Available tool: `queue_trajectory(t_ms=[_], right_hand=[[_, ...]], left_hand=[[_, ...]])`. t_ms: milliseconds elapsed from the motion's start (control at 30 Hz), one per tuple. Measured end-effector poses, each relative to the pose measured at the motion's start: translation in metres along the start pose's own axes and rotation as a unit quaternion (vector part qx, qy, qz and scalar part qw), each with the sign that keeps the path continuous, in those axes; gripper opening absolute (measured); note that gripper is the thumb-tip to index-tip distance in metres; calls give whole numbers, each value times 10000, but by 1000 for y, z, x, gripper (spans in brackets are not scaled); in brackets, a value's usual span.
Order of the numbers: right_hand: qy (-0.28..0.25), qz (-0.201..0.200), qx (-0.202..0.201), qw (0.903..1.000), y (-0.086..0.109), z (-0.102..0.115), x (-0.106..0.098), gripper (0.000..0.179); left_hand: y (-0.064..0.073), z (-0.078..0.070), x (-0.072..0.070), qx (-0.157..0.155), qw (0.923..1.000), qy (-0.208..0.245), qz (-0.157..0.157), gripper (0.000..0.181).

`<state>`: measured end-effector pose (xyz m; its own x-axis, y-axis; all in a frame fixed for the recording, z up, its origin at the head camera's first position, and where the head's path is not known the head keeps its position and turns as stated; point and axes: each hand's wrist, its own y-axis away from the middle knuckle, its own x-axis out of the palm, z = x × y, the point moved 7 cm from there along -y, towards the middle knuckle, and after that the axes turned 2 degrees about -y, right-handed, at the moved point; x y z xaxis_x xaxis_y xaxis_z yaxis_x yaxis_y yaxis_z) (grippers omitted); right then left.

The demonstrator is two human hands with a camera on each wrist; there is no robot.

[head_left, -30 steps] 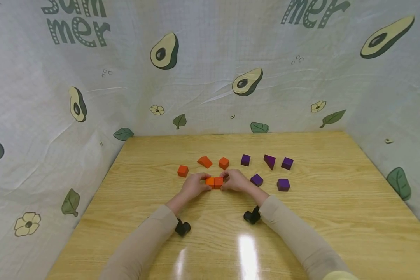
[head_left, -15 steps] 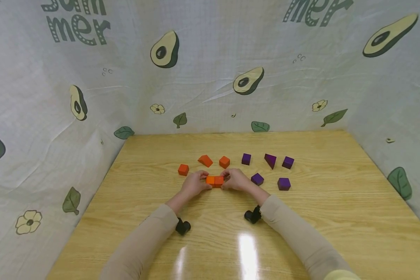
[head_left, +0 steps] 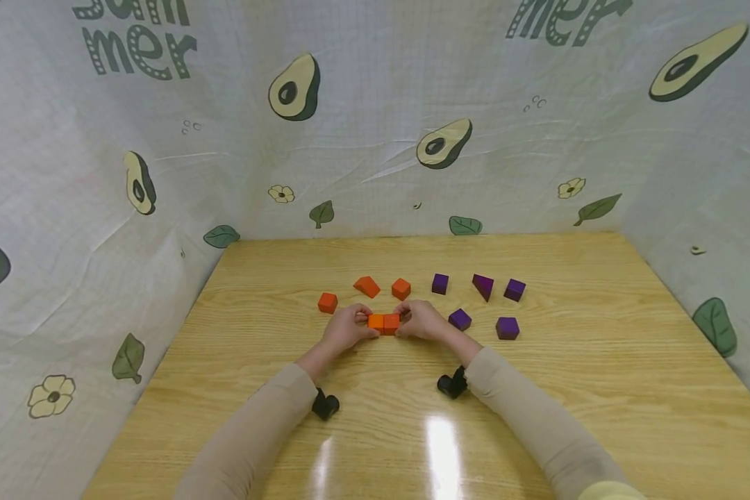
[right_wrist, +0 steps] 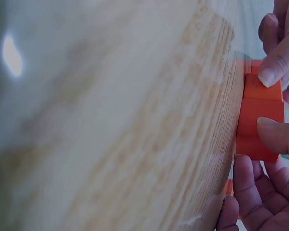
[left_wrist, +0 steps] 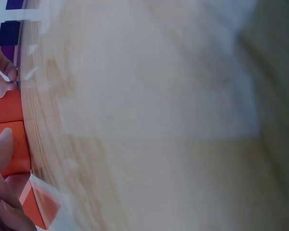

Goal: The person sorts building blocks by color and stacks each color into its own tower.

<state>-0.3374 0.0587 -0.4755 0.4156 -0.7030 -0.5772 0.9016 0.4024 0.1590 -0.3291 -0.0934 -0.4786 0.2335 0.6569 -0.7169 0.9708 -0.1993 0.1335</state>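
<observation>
Two cubes, a lighter orange cube (head_left: 376, 323) and a red-orange cube (head_left: 391, 325), stand side by side on the table, their faces touching. My left hand (head_left: 346, 328) holds the orange cube from the left; its thumb lies on the near face in the left wrist view. From the right, my right hand (head_left: 423, 321) grips the red-orange cube, with the thumb on its near face in the right wrist view and the other fingers at its right side. Some fingertips behind the cubes are hidden.
Behind the hands lie a red-orange cube (head_left: 328, 303), an orange wedge-like block (head_left: 367, 287) and another orange cube (head_left: 401, 289). To the right are several purple cubes (head_left: 507, 328) and a purple triangular block (head_left: 484, 287). Patterned cloth (head_left: 375, 173) encloses the wooden table (head_left: 575, 389).
The left fingers have shifted slightly at the orange cube's far left side. Both cubes stay together in place, and the right hand looks nearly still. The head view has moved a little.
</observation>
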Motion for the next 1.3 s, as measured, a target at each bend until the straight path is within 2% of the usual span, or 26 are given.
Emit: queue_trajectory(t_ms=[233,367,733,1100,1300], right_hand=[[72,36,-65,9999,-1,-1,1,29],[83,59,-75,9999,0,0,1,30],[278,10,-211,9994,-1,0,4,29],[401,28,-179,9990,0,1,3,28],[379,48,-208,9991,0,2,4,28]], left_hand=[[-2,4,1,-154,9999,-59,37,40],[-2,3,1,-94,9999,-105,-16,39],[-2,4,3,-42,9999,164,22,39],[-2,2,2,186,9998,28,-83,36],[-2,3,2,143,9998,54,-96,36]])
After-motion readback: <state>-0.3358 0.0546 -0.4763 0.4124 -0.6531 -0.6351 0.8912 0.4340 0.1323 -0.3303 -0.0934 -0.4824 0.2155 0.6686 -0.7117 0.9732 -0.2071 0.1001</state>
